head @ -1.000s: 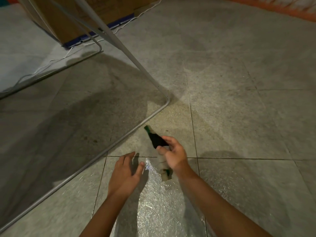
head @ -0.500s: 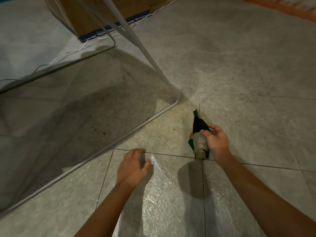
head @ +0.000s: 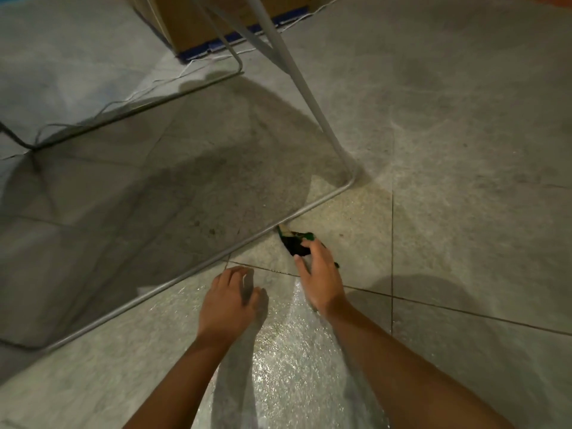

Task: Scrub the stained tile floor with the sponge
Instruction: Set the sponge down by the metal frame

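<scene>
Sponge (head: 294, 246) lies on the tile floor (head: 464, 181), its long axis slanting up-left, with the far tip just beside the metal frame rail (head: 185, 270). The right hand (head: 320, 280) grips its near end with fingers (head: 313, 246) curled over it, while the left hand (head: 227, 305) rests on the tile, fingers loosely bent and holding nothing. The rail bounds the left side, with bare tiles to the right.

Most of the sponge (head: 294, 246) is hidden under the right hand (head: 320, 275) — only a dark, blurry end shows. The cardboard box (head: 198, 23) and metal frame (head: 297, 75) get cut off up top.
</scene>
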A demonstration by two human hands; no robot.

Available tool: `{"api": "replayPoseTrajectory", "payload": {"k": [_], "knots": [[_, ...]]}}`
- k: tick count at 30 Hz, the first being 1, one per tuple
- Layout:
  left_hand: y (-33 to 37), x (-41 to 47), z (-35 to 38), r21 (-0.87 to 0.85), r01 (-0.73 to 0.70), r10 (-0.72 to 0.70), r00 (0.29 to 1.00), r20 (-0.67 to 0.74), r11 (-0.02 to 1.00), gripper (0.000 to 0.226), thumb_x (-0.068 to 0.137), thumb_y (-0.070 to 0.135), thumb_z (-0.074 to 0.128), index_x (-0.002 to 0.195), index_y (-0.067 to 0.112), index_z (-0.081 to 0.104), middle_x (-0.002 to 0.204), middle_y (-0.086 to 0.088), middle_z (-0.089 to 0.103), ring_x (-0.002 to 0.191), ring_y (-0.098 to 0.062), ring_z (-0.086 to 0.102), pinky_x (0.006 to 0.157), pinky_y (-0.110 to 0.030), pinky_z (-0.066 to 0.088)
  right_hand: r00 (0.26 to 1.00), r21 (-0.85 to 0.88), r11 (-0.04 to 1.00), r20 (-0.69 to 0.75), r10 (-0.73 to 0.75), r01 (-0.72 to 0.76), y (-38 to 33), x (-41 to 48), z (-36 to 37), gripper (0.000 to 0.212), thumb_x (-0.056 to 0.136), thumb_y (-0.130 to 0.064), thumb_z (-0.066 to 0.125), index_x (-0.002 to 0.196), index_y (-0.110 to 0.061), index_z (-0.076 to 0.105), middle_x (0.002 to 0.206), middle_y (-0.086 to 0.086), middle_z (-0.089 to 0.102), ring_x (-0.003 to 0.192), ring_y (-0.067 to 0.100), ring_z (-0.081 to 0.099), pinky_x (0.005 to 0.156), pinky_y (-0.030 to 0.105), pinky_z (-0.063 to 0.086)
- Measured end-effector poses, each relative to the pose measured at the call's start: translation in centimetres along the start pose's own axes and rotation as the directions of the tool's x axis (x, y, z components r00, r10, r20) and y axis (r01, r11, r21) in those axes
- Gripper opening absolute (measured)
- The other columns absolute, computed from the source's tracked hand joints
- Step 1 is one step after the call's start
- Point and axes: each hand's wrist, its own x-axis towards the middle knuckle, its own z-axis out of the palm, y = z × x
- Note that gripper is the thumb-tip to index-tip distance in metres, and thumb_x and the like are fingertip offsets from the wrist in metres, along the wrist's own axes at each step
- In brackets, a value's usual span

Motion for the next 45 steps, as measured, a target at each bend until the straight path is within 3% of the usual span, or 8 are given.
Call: {"api": "replayPoseTrajectory", "payload": {"k": [9, 13, 17, 25, 30, 36, 40, 45], "knots": [[-0.7, 0.0, -0.4, 0.021, 0.044, -0.043, 0.999, -0.018, 0.999, 0.045, 0.094, 0.028, 0.052, 0.136, 0.012, 0.045, 0.137, -0.004, 0.046, 0.128, -0.021, 0.038, 0.104, -0.031, 0.032, 0.980, 0.068, 0.985, 0.112, -0.166, 0.159, 0.4, -4.6, 1.2, 0.029, 0.088, -0.019, 0.053, 0.114, -0.009, 0.059, 0.109, 0.007, 0.061, 0.103, 0.021, 0.055, 0.087, 0.037, 0.047], [-0.5, -0.1, -0.3, 0.008, 0.069, -0.069, 0.998, 0.009, 0.998, 0.045, 0.095, 0.029, 0.049, 0.138, 0.015, 0.043, 0.138, -0.003, 0.043, 0.129, -0.019, 0.036, 0.106, -0.032, 0.032, 0.972, 0.296, 0.944, 0.217, 0.084, -0.148, -0.4, -4.9, -0.6, 0.013, 0.089, -0.021, 0.060, 0.101, -0.026, 0.060, 0.099, 0.005, 0.063, 0.072, 0.014, 0.060, 0.053, 0.019, 0.049], [0.4, 0.1, -0.3, -0.046, 0.046, -0.046, 0.999, 0.022, 0.998, 0.043, 0.096, 0.029, 0.048, 0.137, 0.013, 0.043, 0.137, -0.003, 0.044, 0.128, -0.019, 0.036, 0.105, -0.030, 0.031, 0.917, 0.595, 0.698, 0.252, 0.311, -0.400, -0.7, -3.8, -3.9, 0.013, 0.087, -0.006, 0.060, 0.094, -0.017, 0.061, 0.085, 0.007, 0.065, 0.054, 0.009, 0.058, 0.042, 0.017, 0.045], [5.7, 1.1, -0.9, -0.347, 0.074, -0.034, 0.992, 0.119, 0.935, 0.041, 0.098, 0.030, 0.046, 0.137, 0.018, 0.045, 0.139, 0.002, 0.043, 0.121, -0.010, 0.042, 0.097, -0.018, 0.028, 0.790, 0.717, 0.443, 0.247, 0.561, -0.538, 0.1, 1.2, -10.6, 0.018, 0.085, -0.010, 0.062, 0.102, -0.013, 0.058, 0.098, 0.013, 0.063, 0.080, 0.025, 0.061, 0.065, 0.032, 0.051], [11.5, 1.0, -5.9, -0.527, 0.415, -0.201, 0.887, 0.415, 0.742, 0.047, 0.099, 0.042, 0.038, 0.138, 0.016, 0.043, 0.142, -0.004, 0.045, 0.126, -0.022, 0.046, 0.109, -0.037, 0.034, 0.768, 0.693, 0.411, 0.333, 0.547, -0.593, -4.0, 2.6, -14.3, 0.032, 0.085, -0.014, 0.062, 0.115, -0.006, 0.058, 0.108, 0.019, 0.065, 0.094, 0.032, 0.064, 0.075, 0.039, 0.055], [19.4, -2.3, -15.8, -0.651, 0.728, -0.146, 0.683, 0.716, 0.215, 0.045, 0.097, 0.049, 0.036, 0.120, 0.012, 0.049, 0.116, -0.011, 0.054, 0.098, -0.022, 0.054, 0.083, -0.031, 0.047, 0.698, 0.663, 0.299, 0.486, 0.526, -0.687, -14.9, -1.3, -19.3, 0.031, 0.083, -0.016, 0.062, 0.112, -0.004, 0.061, 0.103, 0.020, 0.066, 0.092, 0.034, 0.064, 0.072, 0.038, 0.053], [22.7, -5.0, -23.8, -0.725, 0.678, -0.178, 0.734, 0.656, 0.125, 0.022, 0.094, 0.029, 0.053, 0.108, 0.013, 0.060, 0.101, -0.005, 0.061, 0.088, -0.016, 0.057, 0.061, -0.024, 0.052, 0.697, 0.628, 0.334, 0.514, 0.500, -0.703, -22.3, -4.0, -24.0, 0.029, 0.085, -0.013, 0.059, 0.113, -0.006, 0.059, 0.108, 0.022, 0.064, 0.090, 0.033, 0.063, 0.066, 0.033, 0.051], [23.6, -9.4, -33.7, -0.737, 0.660, -0.332, 0.734, 0.592, 0.145, 0.029, 0.086, 0.012, 0.066, 0.114, 0.008, 0.056, 0.104, -0.010, 0.064, 0.088, -0.020, 0.060, 0.069, -0.030, 0.050, 0.692, 0.514, 0.463, 0.523, 0.498, -0.722, -30.8, -6.6, -30.2, 0.022, 0.082, -0.004, 0.062, 0.103, -0.009, 0.060, 0.105, 0.021, 0.063, 0.096, 0.033, 0.062, 0.079, 0.039, 0.052]]}}
